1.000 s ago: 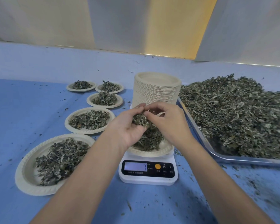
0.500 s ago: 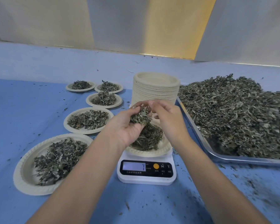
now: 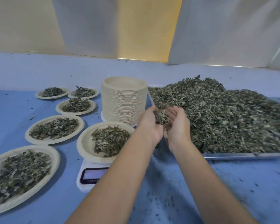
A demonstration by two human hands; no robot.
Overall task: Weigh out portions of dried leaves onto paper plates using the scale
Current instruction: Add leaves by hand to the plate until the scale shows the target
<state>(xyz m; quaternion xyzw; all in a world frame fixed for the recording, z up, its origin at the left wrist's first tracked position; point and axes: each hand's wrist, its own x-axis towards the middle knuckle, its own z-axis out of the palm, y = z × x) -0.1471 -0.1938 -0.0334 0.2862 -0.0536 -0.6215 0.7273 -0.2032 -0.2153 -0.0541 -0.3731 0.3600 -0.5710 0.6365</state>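
Note:
A white digital scale [image 3: 86,181] carries a paper plate [image 3: 83,143] with a heap of dried leaves [image 3: 110,140]. To its right, over the left edge of the metal tray [image 3: 233,156], my two hands cup a clump of dried leaves [image 3: 162,117] between them. My left hand [image 3: 148,125] curls its fingers round the clump. Beside it, my right hand [image 3: 179,125] holds its palm open against the clump, fingers fairly straight. The tray bears a large pile of leaves [image 3: 225,113]. My left forearm hides part of the scale's display.
A tall stack of unused paper plates [image 3: 124,102] stands behind the scale. Several filled plates lie to the left, the nearest [image 3: 55,156] at the front left edge and another [image 3: 82,125] behind it. Leaf crumbs are scattered on the blue table [image 3: 176,191].
Both hands have lifted a clump of leaves off the plate on the scale and moved right with it to the tray's left edge. The view has shifted right.

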